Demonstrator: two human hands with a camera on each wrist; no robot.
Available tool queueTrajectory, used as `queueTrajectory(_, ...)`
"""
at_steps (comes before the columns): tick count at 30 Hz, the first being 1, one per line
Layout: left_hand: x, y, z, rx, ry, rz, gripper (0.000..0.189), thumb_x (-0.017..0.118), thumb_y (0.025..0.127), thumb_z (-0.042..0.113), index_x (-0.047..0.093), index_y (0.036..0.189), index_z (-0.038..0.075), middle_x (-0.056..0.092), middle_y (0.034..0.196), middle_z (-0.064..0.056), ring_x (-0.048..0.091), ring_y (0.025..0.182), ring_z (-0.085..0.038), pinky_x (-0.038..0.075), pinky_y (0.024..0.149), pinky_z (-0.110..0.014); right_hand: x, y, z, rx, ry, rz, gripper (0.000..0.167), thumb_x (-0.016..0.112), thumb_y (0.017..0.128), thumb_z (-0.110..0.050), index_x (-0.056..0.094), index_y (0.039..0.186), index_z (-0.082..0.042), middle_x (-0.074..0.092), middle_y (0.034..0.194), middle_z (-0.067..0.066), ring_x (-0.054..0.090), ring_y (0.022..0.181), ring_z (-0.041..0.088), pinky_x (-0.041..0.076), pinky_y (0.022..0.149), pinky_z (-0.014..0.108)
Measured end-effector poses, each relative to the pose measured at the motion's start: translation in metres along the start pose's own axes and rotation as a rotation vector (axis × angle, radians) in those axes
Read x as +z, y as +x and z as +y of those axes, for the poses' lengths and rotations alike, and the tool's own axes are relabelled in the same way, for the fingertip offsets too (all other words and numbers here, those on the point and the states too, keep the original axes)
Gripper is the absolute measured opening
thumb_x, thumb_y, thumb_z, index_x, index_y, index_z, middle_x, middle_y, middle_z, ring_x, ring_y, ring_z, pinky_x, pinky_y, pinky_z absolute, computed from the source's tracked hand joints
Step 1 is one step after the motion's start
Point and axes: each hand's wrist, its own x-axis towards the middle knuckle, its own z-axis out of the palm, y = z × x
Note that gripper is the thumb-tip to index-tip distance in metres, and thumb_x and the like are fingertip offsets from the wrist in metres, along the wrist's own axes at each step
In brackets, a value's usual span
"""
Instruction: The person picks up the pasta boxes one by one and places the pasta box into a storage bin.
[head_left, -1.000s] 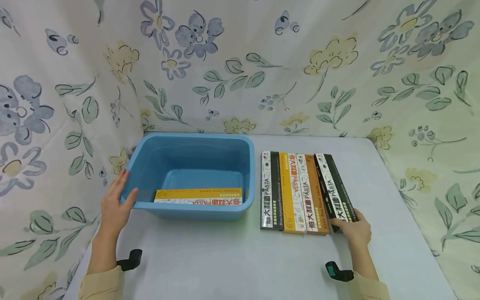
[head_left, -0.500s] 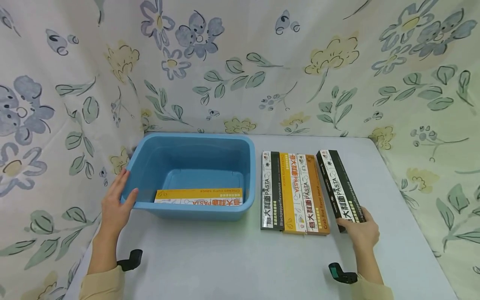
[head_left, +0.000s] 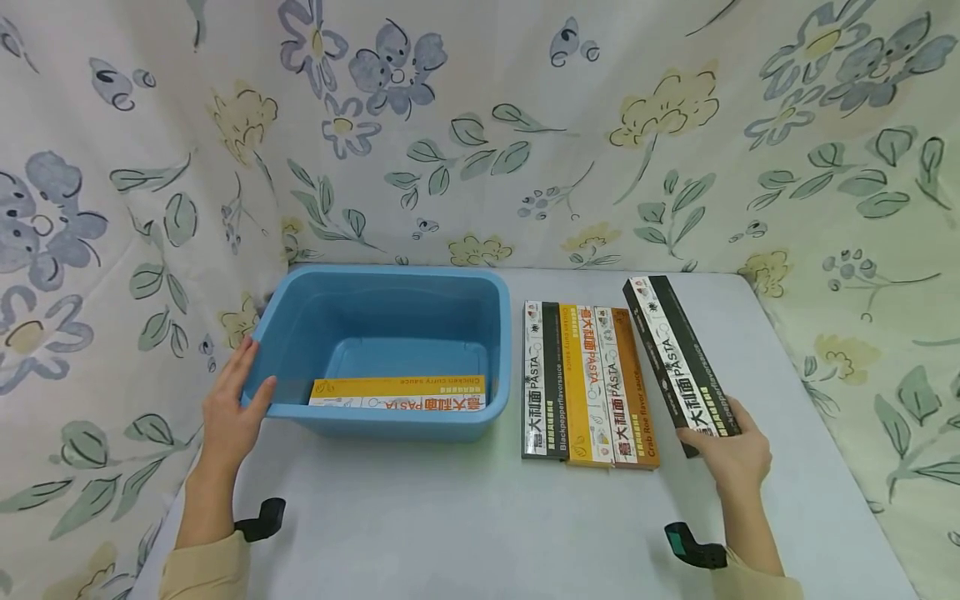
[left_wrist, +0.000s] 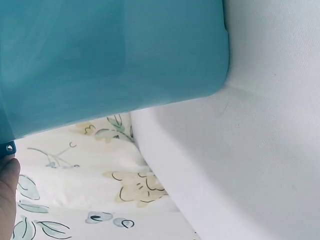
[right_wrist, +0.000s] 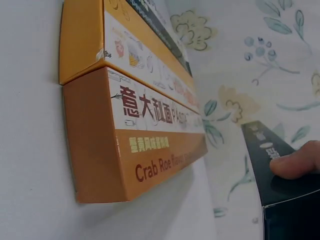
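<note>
My right hand point(head_left: 733, 452) grips the near end of a black pasta box point(head_left: 678, 358), thumb on its left side. The box is tilted, its far end raised off the table. In the right wrist view a fingertip point(right_wrist: 295, 161) presses on the dark box point(right_wrist: 277, 182). To its left lie three pasta boxes side by side: a black one point(head_left: 543, 379), a yellow one point(head_left: 583, 383) and an orange-brown one point(head_left: 630, 387). My left hand point(head_left: 231, 406) holds the left rim of a blue plastic tub point(head_left: 390, 415), thumb inside. Another yellow pasta box point(head_left: 397, 390) lies within, against the near wall.
The white table point(head_left: 465, 525) runs in front of the tub and boxes. A floral curtain point(head_left: 465, 125) hangs behind the table and along both sides. Black wrist cameras point(head_left: 262, 521) sit on both forearms.
My right hand has drawn the black box away from the row to the right and lifted it, its far end now higher. The left hand and the tub have stayed still.
</note>
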Motion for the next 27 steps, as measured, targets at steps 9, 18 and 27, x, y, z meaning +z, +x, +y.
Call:
queueTrajectory(9,0.000,0.000,-0.001,0.009,-0.005,0.002,0.057,0.059,0.094,0.015,0.041,0.146,0.001,0.034,0.153,-0.019,0.029,0.139,-0.046,0.028,0.100,-0.070,-0.008,-0.007,-0.014,-0.037,-0.014,0.011,0.093,0.082,0.069,-0.006,0.037,0.150,-0.008,0.046,0.140,0.027,0.040,0.123,0.039,0.037,0.080,0.039)
queueTrajectory(18,-0.001,-0.001,0.001,-0.001,0.001,-0.002,0.057,0.057,0.095,0.018,0.039,0.147,0.003,0.032,0.154,-0.018,0.027,0.140,-0.044,0.029,0.099,-0.071,-0.013,-0.012,-0.026,-0.073,-0.032,0.023,0.095,0.083,0.068,-0.006,0.036,0.150,-0.008,0.046,0.140,0.028,0.042,0.122,0.040,0.037,0.083,0.041)
queueTrajectory(27,0.000,-0.001,0.000,0.007,0.001,0.005,0.057,0.058,0.094,0.017,0.040,0.146,0.001,0.033,0.154,-0.018,0.028,0.139,-0.045,0.029,0.099,-0.071,-0.017,-0.018,-0.034,-0.109,-0.026,0.030,0.094,0.083,0.068,-0.004,0.036,0.150,-0.007,0.046,0.139,0.028,0.043,0.121,0.041,0.039,0.081,0.039)
